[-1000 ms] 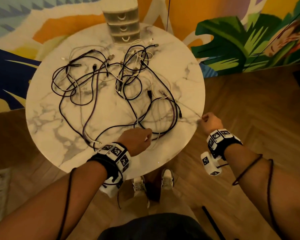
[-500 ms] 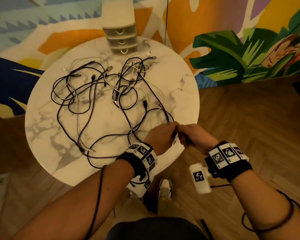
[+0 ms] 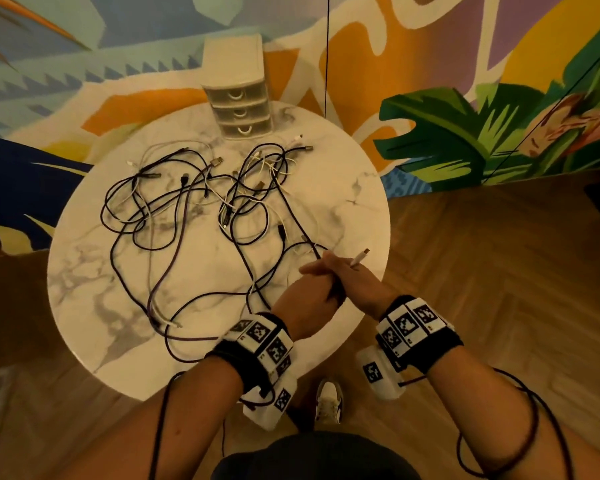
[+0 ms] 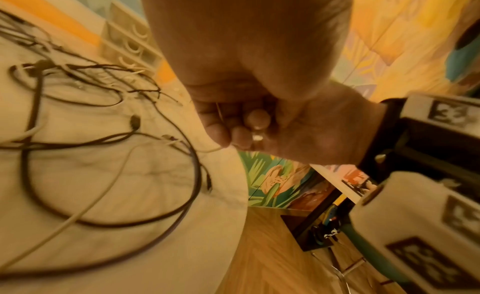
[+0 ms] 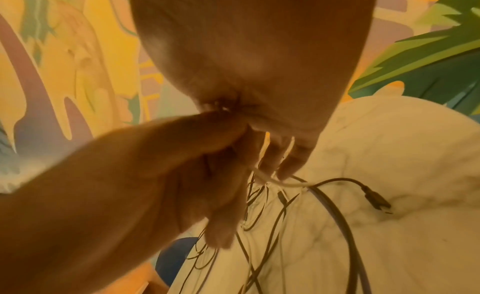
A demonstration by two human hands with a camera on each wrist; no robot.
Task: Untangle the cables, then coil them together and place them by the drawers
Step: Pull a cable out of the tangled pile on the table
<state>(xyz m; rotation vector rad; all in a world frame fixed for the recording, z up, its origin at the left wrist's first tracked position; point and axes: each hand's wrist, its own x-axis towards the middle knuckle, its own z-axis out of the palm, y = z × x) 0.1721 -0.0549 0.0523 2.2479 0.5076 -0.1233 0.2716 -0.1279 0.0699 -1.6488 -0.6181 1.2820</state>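
Your right hand (image 3: 352,282) pinches the white cable (image 3: 359,257) by its plug end; your left hand (image 3: 309,292) curls around its slack beside the tangle (image 3: 201,209). Draw it out slowly, watching for snags

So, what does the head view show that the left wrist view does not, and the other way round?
Only the head view shows the whole round white marble table, the full tangle of dark and white cables and the white plug end poking out past the right hand. Only the left wrist view shows the left hand from below, fingers curled round a thin white cable. Both show the small beige three-drawer unit at the far edge, the cables still not coiled.
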